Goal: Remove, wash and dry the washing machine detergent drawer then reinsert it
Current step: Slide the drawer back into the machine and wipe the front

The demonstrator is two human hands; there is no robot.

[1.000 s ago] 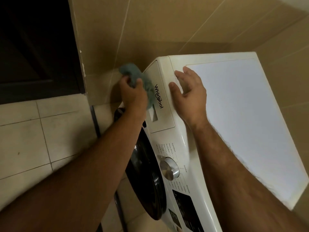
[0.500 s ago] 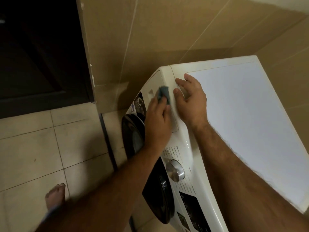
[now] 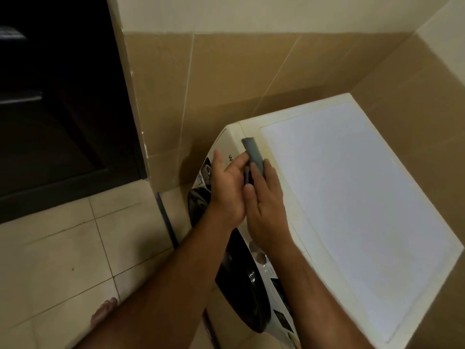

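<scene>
Head view: drawer (image 3: pixel 227 157) looks back in the washer (image 3: pixel 314 248), task near done; both hands, left (image 3: pixel 230 187) and right (image 3: pixel 264 197), pinch a folded cloth (image 3: pixel 253 152) between them.

Home laundry/utility corner: white front-load washing machine (image 3: pixel 352 197) w/ dark round door (image 3: pixel 241 285) tucked into a nook of beige wall tiles (image 3: pixel 226 84), pale tiled floor (image 3: pixel 63 248), dark doorway (image 3: pixel 57 96) at left, bare foot (image 3: pixel 103 311) on the floor.

You see: washing machine (image 3: pixel 297 222) smooth glossy plastic | cloth (image 3: pixel 253 154) soft matt grey fabric | wall (image 3: pixel 239 79) smooth tile | door (image 3: pixel 241 285) shiny dark.
</scene>
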